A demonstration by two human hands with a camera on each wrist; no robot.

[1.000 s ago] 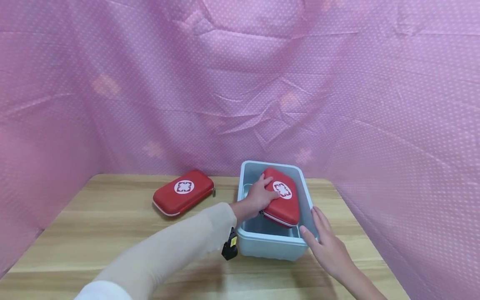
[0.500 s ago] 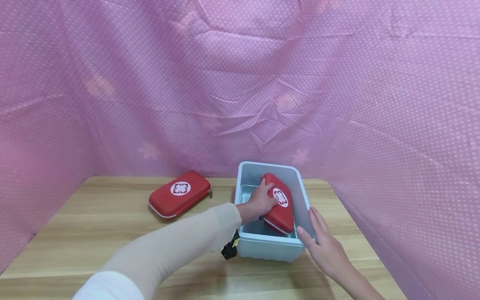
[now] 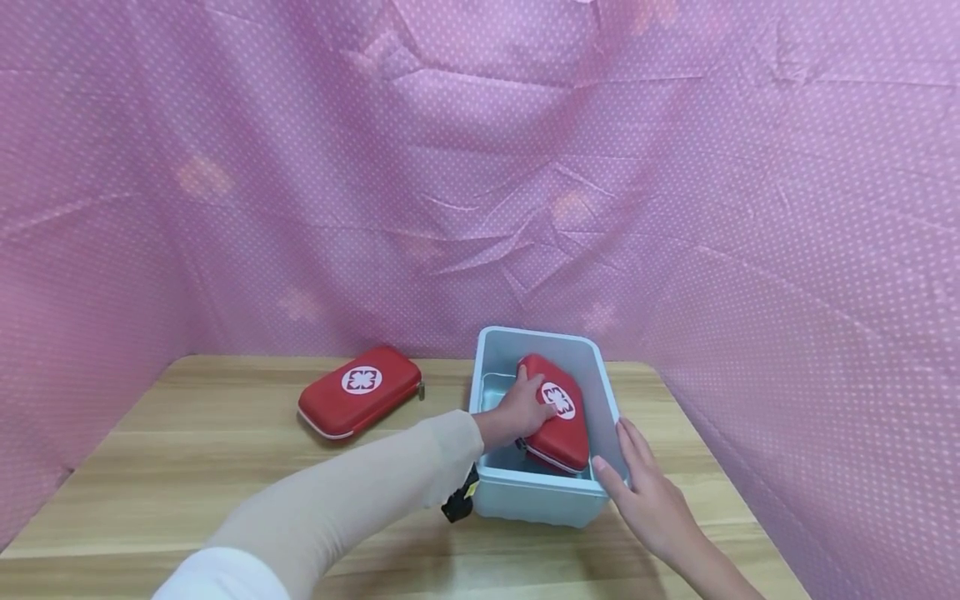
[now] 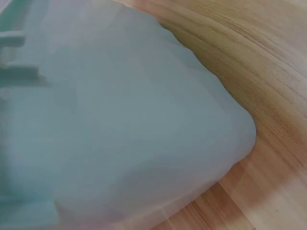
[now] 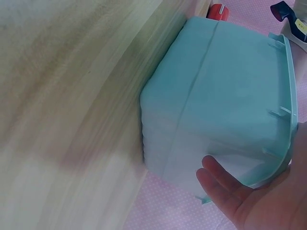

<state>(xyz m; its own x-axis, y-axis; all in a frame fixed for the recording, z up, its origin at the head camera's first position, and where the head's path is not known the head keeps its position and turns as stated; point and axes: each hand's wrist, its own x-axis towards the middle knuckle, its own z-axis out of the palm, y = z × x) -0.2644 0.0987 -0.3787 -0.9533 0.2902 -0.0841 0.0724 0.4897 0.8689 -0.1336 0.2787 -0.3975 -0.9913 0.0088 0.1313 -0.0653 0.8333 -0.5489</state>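
Red zip case (image 3: 564, 437) — inside a pale blue bin (image 3: 528, 502), gripped by the left hand (image 3: 519, 407). Right hand (image 3: 654, 498) — holding the bin's near right corner. Second case (image 3: 358, 393): on the wooden table (image 3: 187, 475), left of bin.

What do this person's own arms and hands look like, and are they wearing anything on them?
Both the left hand and the right hand are ungloved. The left arm wears a plain cream sleeve, with white fabric higher up and a small black device with a yellow label at the wrist. The right forearm shows no sleeve.
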